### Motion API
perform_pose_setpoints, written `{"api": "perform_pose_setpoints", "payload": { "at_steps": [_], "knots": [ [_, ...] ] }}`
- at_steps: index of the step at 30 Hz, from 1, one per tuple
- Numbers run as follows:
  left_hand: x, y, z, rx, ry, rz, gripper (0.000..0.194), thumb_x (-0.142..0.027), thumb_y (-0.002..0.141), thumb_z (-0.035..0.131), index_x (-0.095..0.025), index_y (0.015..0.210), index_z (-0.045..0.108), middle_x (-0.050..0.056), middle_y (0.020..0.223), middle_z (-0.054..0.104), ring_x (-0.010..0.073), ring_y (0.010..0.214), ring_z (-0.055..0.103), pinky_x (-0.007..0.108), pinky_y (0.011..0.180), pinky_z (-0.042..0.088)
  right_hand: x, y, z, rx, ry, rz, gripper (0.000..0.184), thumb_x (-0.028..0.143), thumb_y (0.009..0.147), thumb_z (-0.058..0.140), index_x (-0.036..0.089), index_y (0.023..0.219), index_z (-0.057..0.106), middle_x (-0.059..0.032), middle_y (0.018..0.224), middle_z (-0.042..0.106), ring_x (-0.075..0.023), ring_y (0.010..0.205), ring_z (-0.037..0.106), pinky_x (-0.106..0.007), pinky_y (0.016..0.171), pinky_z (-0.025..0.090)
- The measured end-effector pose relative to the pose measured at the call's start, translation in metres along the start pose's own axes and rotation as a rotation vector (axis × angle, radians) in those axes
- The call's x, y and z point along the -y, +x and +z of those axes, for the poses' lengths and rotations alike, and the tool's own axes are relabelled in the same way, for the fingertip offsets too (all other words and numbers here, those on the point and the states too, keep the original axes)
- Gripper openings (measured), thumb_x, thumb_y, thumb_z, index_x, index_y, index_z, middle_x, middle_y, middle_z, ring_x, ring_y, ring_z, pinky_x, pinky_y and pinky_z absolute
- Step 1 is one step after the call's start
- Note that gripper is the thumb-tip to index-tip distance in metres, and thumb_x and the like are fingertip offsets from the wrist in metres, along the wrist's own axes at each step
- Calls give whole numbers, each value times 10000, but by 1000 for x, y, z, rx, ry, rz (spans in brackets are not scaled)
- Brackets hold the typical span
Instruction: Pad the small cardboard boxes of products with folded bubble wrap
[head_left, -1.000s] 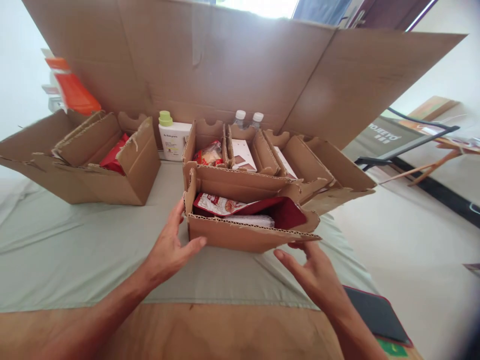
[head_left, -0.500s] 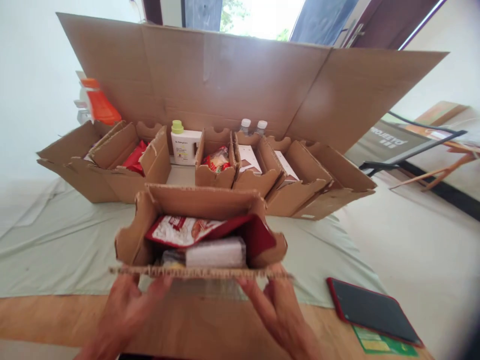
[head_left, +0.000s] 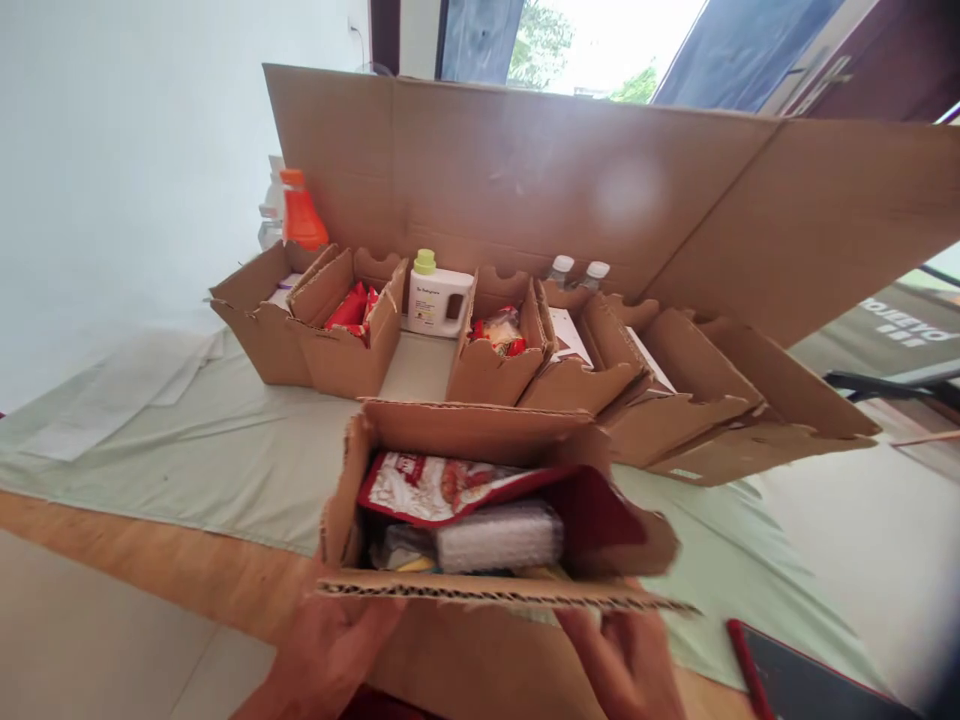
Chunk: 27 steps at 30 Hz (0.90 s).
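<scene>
I hold a small open cardboard box (head_left: 465,430) up in front of me, above the table's near edge. My left hand (head_left: 330,650) grips its near wall from below on the left, and my right hand (head_left: 626,660) grips it on the right. Both hands have their fingers curled under the box. Inside lie a red and white snack packet (head_left: 442,487), a wrapped white bundle (head_left: 499,537) and a dark red pouch (head_left: 600,515).
A pale green cloth (head_left: 225,460) covers the wooden table. Several more open cardboard boxes (head_left: 345,340) stand in a row behind, with a white bottle (head_left: 435,300), two capped bottles (head_left: 577,270) and an orange spray bottle (head_left: 300,215). A large cardboard sheet (head_left: 525,180) stands at the back. A dark tablet (head_left: 810,685) lies at the right.
My hands closed on the near box and lifted it off the cloth toward me. The view has swung left, so the row of boxes now sits further right.
</scene>
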<state>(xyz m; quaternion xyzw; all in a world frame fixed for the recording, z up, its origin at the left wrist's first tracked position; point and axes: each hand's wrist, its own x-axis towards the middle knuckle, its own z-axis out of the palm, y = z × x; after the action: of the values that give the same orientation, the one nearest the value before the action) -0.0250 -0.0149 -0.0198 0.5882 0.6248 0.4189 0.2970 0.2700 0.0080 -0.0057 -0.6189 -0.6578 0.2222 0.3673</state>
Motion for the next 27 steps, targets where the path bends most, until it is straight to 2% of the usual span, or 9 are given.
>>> {"api": "perform_pose_setpoints", "payload": {
  "at_steps": [2,3,5,7,9,15,18,21,27],
  "knots": [
    [11,-6,-10,-127,-10,-133,240,-450,963,608,-247,978,735,36,758,743,328,916,757,476,840,652,22,36,28,69,146,-102,467,614,933,582,200,1128,674,-102,971,719,-277,850,668,-394,776,582],
    [15,-7,-14,-202,-21,-161,264,-460,952,631,-239,1069,715,64,900,767,344,1049,732,502,932,621,32,54,41,97,221,-145,521,609,939,578,194,1249,632,-127,1129,707,-307,1025,664,-431,913,564],
    [21,-8,-17,-320,-71,-163,383,-447,941,658,-237,1261,636,103,1155,739,348,1260,637,531,1085,528,49,84,66,164,359,-207,618,587,961,568,200,1438,499,-147,1394,599,-319,1301,555,-463,1108,462],
    [24,-8,-15,-355,-152,-136,513,-417,946,660,-250,1413,529,108,1307,677,327,1366,556,526,1174,444,58,106,86,206,451,-244,672,572,985,546,210,1528,386,-139,1519,495,-289,1416,460,-446,1186,389],
    [24,-9,-10,-345,-218,-143,631,-411,947,657,-258,1511,419,107,1397,618,317,1421,500,515,1213,393,60,120,103,165,496,-264,713,593,1000,503,206,1570,319,-135,1576,431,-272,1462,407,-445,1227,335],
    [11,-12,4,-304,-233,-358,825,-513,942,609,-280,1620,201,131,1574,436,381,1508,363,590,1262,248,60,141,134,13,457,-212,782,662,1013,388,195,1624,245,-122,1676,280,-289,1547,264,-524,1276,207],
    [5,-8,7,-311,-254,-344,803,-521,955,579,-336,1622,172,111,1599,402,402,1513,346,643,1238,260,66,146,143,-29,411,-210,789,655,1022,358,159,1625,247,-141,1675,276,-284,1552,253,-536,1275,201],
    [5,-7,11,-325,-255,-287,814,-516,958,575,-366,1625,133,93,1670,289,414,1522,320,665,1230,257,71,149,148,-65,381,-229,772,638,1031,351,139,1615,277,-152,1659,312,-276,1539,287,-531,1271,224],
    [14,-8,16,-309,-232,-289,837,-503,977,545,-375,1640,50,75,1719,178,423,1518,324,677,1227,256,76,149,156,-109,362,-271,685,584,1058,337,181,1611,307,-132,1660,319,-266,1538,291,-537,1264,246]
  ]
}}
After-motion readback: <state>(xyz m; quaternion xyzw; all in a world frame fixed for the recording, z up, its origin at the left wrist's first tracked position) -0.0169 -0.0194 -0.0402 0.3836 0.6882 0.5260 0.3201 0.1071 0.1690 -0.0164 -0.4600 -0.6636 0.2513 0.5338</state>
